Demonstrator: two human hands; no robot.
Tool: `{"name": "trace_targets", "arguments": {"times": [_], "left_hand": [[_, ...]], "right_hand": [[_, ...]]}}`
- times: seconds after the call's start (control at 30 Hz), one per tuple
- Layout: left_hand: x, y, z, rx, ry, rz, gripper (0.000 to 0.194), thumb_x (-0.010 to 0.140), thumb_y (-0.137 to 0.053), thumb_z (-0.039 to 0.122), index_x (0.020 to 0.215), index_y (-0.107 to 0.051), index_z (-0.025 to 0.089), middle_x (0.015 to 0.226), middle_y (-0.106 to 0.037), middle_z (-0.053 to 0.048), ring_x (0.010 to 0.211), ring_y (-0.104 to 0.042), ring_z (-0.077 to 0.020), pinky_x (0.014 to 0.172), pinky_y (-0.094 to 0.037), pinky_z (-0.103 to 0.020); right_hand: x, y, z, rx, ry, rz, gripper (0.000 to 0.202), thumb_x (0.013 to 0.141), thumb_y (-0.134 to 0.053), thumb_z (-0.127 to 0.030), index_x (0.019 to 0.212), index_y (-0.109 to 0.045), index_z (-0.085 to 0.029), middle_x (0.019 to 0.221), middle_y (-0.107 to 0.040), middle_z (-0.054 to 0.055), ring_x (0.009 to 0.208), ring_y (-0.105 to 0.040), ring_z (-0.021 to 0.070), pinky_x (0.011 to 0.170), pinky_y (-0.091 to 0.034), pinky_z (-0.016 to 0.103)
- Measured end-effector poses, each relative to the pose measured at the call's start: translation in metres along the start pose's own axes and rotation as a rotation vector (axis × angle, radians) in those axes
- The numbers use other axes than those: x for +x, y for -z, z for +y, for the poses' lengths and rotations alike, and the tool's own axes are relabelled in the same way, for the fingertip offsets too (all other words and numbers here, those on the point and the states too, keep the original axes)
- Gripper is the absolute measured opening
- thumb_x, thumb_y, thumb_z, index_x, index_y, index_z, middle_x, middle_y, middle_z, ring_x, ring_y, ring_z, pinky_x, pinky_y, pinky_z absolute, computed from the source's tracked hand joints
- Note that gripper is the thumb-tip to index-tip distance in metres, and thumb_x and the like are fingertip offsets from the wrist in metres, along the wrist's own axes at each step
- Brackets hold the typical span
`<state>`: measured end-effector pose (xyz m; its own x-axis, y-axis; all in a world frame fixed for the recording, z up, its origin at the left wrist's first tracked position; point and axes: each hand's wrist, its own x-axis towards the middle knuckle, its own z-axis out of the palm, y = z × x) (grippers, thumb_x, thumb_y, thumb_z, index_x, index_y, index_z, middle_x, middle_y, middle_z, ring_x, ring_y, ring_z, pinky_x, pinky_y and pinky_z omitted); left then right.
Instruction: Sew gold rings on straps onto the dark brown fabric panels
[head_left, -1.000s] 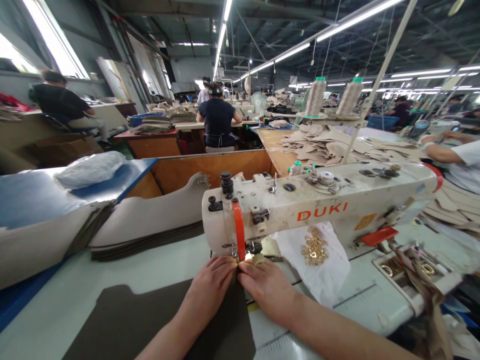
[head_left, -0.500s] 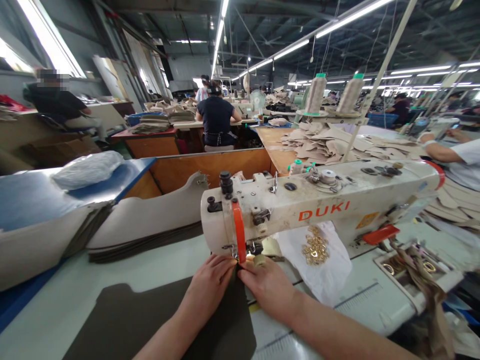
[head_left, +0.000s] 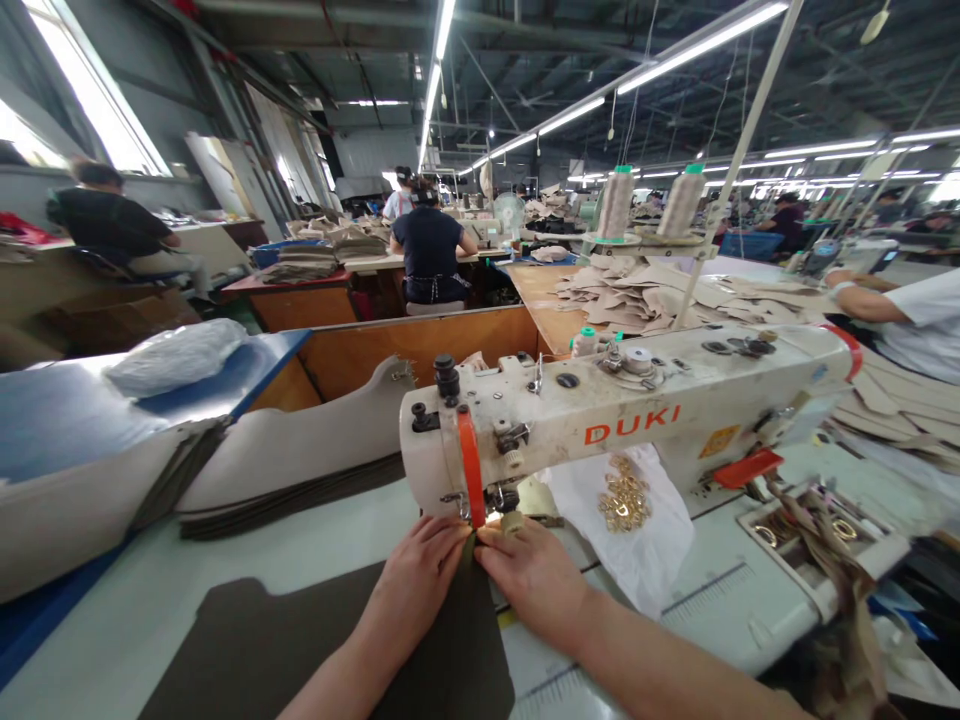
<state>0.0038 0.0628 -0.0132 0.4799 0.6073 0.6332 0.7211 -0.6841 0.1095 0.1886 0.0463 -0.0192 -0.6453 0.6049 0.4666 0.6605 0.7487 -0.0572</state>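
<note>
A dark grey-brown fabric panel (head_left: 300, 650) lies flat on the pale sewing table (head_left: 300, 545) in front of me. My left hand (head_left: 420, 580) and my right hand (head_left: 529, 575) press its far edge down, fingertips meeting just under the needle of a cream sewing machine (head_left: 630, 415) marked DUKI. The fingers of both hands pinch the fabric edge by the orange guard (head_left: 471, 465). The needle itself is hidden behind my fingers.
A white sheet with gold metal rings (head_left: 624, 500) lies behind the machine. A tray of straps and rings (head_left: 817, 530) sits at right. Stacked beige and dark panels (head_left: 285, 470) lie at left, by a blue table (head_left: 67, 400). Other people (head_left: 429, 250) work further off.
Both hands stay at the needle on the fabric edge; only the view has shifted slightly.
</note>
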Motion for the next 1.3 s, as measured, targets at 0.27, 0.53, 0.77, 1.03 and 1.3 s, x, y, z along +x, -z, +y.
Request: {"name": "trace_targets", "arguments": {"times": [0.27, 0.53, 0.77, 1.03, 1.3], "left_hand": [[-0.008, 0.015, 0.008, 0.135, -0.064, -0.195, 0.036, 0.092, -0.035, 0.011, 0.103, -0.069, 0.014, 0.099, -0.076, -0.008, 0.094, -0.069, -0.0182, 0.087, -0.058, -0.032], [-0.014, 0.015, 0.009, 0.268, -0.124, -0.288, 0.040, 0.087, -0.035, 0.006, 0.108, -0.068, 0.012, 0.108, -0.074, -0.008, 0.102, -0.068, -0.0180, 0.091, -0.055, -0.028], [-0.017, 0.011, 0.005, 0.278, -0.111, -0.281, 0.039, 0.087, -0.037, 0.008, 0.109, -0.068, 0.015, 0.112, -0.073, -0.007, 0.104, -0.067, -0.0169, 0.092, -0.054, -0.025], [-0.013, 0.011, 0.003, 0.233, -0.129, -0.210, 0.038, 0.088, -0.036, 0.010, 0.104, -0.070, 0.014, 0.105, -0.075, -0.008, 0.097, -0.070, -0.0183, 0.087, -0.055, -0.025], [-0.009, 0.010, 0.003, 0.263, -0.157, -0.165, 0.037, 0.087, -0.035, 0.007, 0.100, -0.070, 0.012, 0.099, -0.076, -0.009, 0.094, -0.070, -0.0187, 0.085, -0.054, -0.025]], "right_hand": [[-0.007, 0.005, -0.001, 0.120, 0.091, 0.034, 0.004, 0.088, -0.060, -0.018, 0.091, -0.063, -0.017, 0.099, -0.069, 0.002, 0.095, -0.059, 0.0153, 0.086, -0.046, 0.026], [-0.005, 0.007, -0.003, 0.136, 0.073, -0.082, 0.009, 0.090, -0.058, -0.018, 0.095, -0.065, -0.017, 0.102, -0.069, 0.003, 0.098, -0.059, 0.0146, 0.091, -0.046, 0.027], [-0.005, 0.003, -0.002, 0.116, 0.072, -0.108, 0.010, 0.092, -0.055, -0.019, 0.092, -0.065, -0.017, 0.099, -0.069, 0.003, 0.099, -0.059, 0.0136, 0.091, -0.046, 0.026], [-0.001, 0.007, -0.002, 0.138, 0.046, -0.111, 0.012, 0.091, -0.053, -0.016, 0.088, -0.065, -0.015, 0.099, -0.069, 0.004, 0.096, -0.061, 0.0151, 0.090, -0.046, 0.025], [0.000, 0.002, 0.001, 0.125, 0.052, -0.088, 0.008, 0.089, -0.057, -0.015, 0.089, -0.065, -0.015, 0.100, -0.069, 0.004, 0.095, -0.061, 0.0145, 0.090, -0.046, 0.024]]}}
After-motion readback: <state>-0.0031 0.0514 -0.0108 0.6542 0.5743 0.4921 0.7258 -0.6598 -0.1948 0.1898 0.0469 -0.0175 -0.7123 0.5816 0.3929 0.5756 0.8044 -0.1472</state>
